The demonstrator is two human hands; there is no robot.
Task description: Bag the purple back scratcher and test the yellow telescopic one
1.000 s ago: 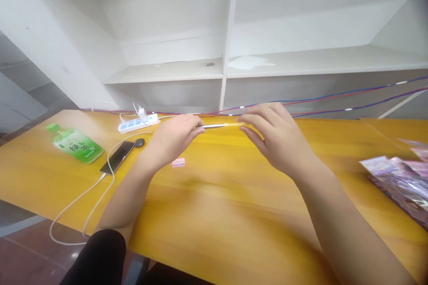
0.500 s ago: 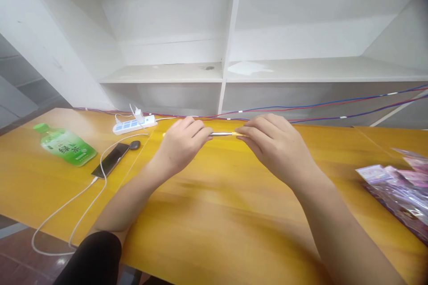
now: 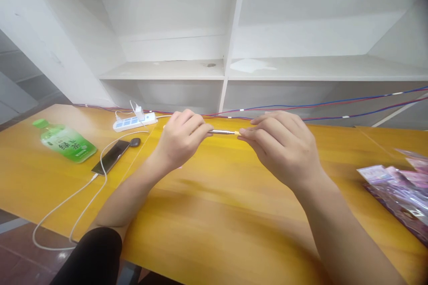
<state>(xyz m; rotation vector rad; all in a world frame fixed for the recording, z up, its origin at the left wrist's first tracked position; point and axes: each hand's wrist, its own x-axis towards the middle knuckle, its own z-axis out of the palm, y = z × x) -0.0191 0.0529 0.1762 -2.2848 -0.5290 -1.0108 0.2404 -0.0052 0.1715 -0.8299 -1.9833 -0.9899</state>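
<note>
A slim stick [image 3: 223, 132] with a silver metal middle and yellow toward its ends lies level between my two hands, above the table. Its exact kind I cannot make out. My left hand [image 3: 182, 139] pinches the left part, and a bit of yellow shows beyond the knuckles. On the other side, my right hand [image 3: 284, 142] is closed in a pinch on the yellow right end, with thumb and fingertips together. Most of the stick's two ends is hidden by fingers; the silver stretch shows in the gap.
To the left are a green drink bottle [image 3: 68, 142] on its side, a phone [image 3: 111, 158] with a white charging cable [image 3: 87, 213], a small black object [image 3: 135, 142] and a power strip [image 3: 133, 122]. Plastic-wrapped packets [image 3: 397, 191] lie right. White shelving [image 3: 227, 44] and cables [image 3: 301, 105] stand behind.
My right hand has shifted slightly right, and less yellow shows beside its fingertips. A little more of the silver part is visible. Both hands still hold the stick.
</note>
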